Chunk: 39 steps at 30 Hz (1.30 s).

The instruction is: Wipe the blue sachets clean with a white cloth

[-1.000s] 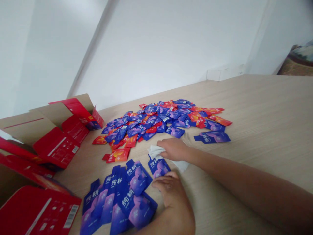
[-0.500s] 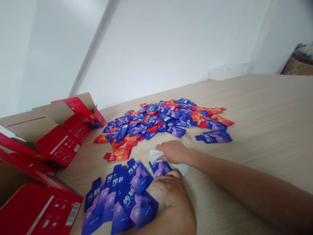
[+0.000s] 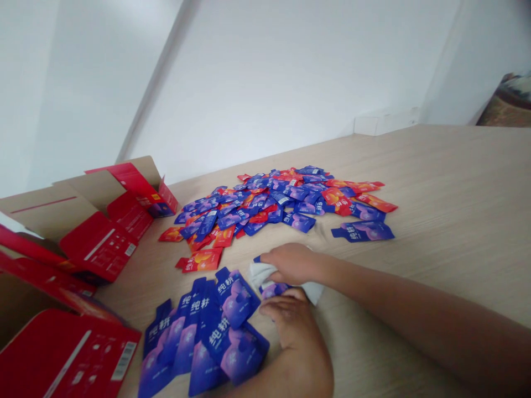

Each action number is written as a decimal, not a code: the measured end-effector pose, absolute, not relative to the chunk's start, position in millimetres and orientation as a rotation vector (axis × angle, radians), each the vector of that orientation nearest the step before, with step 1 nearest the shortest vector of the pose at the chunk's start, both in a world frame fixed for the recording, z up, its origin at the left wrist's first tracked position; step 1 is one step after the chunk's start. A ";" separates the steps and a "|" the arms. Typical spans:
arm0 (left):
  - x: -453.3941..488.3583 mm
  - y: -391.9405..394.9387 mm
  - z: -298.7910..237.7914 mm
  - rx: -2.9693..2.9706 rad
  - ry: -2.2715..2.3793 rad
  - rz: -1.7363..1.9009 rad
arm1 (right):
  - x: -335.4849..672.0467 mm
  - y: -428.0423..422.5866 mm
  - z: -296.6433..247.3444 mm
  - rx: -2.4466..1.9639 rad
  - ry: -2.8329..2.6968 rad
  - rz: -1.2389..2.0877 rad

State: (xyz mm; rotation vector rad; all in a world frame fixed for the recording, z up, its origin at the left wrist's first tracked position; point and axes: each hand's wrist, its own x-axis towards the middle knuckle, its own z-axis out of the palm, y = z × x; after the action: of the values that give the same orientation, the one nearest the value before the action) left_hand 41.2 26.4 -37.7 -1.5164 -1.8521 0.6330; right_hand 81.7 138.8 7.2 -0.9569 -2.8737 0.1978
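My right hand (image 3: 292, 262) is closed on a white cloth (image 3: 260, 271), which it presses over the upper part of a blue-purple pouch (image 3: 274, 289). The pouch's blue top corner peeks out by my fingertips. My left hand (image 3: 288, 315) grips the lower end of this same pouch against the table, its fingers lying across it. Left of both hands, several blue pouches (image 3: 238, 354) overlap face up. Most of the pouch under the cloth is hidden.
A heap of blue and red-orange pouches (image 3: 257, 204) spreads behind my hands. One blue pouch (image 3: 365, 231) lies apart at its right. Open red boxes (image 3: 99, 249) line the left side of the wooden table (image 3: 435, 221). A white box (image 3: 375, 124) stands by the wall.
My right hand has slid slightly left and down with the cloth, which now covers the pouch's printed upper part. My left hand has stayed in place.
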 end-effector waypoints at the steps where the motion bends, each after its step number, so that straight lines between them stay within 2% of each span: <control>1: 41.4 25.6 -37.2 -1.514 -1.842 0.633 | 83.9 142.6 6.3 -1.009 -2.846 0.172; 6: 40.9 24.3 -37.1 -1.494 -1.789 0.626 | 91.6 149.3 15.5 -1.118 -2.747 0.088; 14: 39.7 29.1 -44.1 -1.510 -1.853 0.601 | 77.1 126.0 19.3 -0.815 -2.879 0.209; 23: 39.6 25.2 -37.6 -1.529 -1.817 0.629 | 90.3 151.1 12.4 -1.132 -2.756 0.093; 31: 40.6 29.2 -40.5 -1.545 -1.885 0.670 | 78.0 127.2 21.8 -0.852 -2.862 0.214; 39: 40.4 25.9 -32.0 -1.568 -1.921 0.595 | 82.5 145.0 6.4 -1.083 -2.817 0.161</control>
State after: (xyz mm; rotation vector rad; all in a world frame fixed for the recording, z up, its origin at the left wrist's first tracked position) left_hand 40.4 25.9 -32.0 -1.5677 -1.9211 0.5953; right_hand 82.5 145.0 6.4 -1.0833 -2.8166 0.1607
